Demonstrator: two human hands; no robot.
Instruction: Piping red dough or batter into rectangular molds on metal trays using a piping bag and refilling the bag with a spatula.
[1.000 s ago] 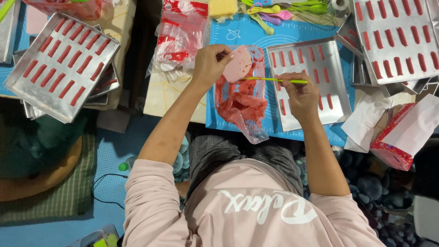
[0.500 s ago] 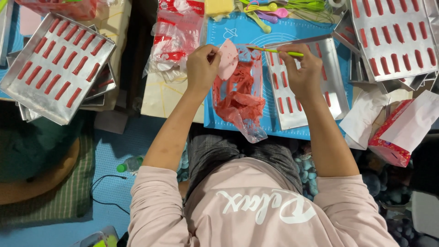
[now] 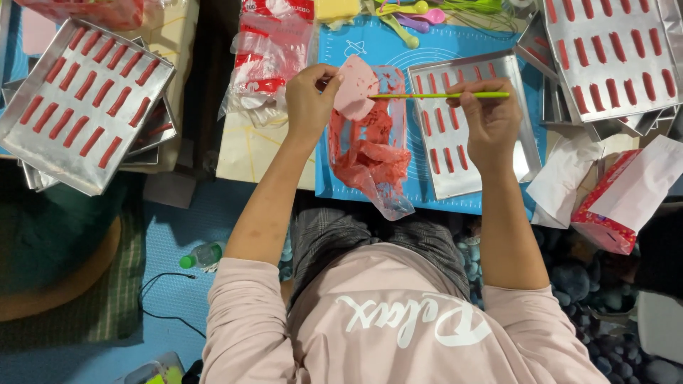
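Observation:
My left hand (image 3: pixel 310 96) pinches the top of a clear plastic bag (image 3: pixel 373 146) smeared with red paste and holds a pink flat scraper-like piece (image 3: pixel 356 87) against it. My right hand (image 3: pixel 489 117) grips a thin yellow-green stick (image 3: pixel 434 95) held level, its tip touching the pink piece. Under my right hand lies a metal tray (image 3: pixel 525 153) with rows of short red strips, resting on a blue mat (image 3: pixel 434 43).
A filled tray of red strips (image 3: pixel 78 107) sits at the left, another (image 3: pixel 615 53) at the upper right. A packet of clear bags (image 3: pixel 267 53) lies by my left hand. White paper and a red box (image 3: pixel 612 206) lie right. Coloured spoons (image 3: pixel 409 14) sit at the top.
Both hands have shifted slightly. The pink piece is now raised higher at the bag's mouth and the stick lies level across the tray, pointing at it.

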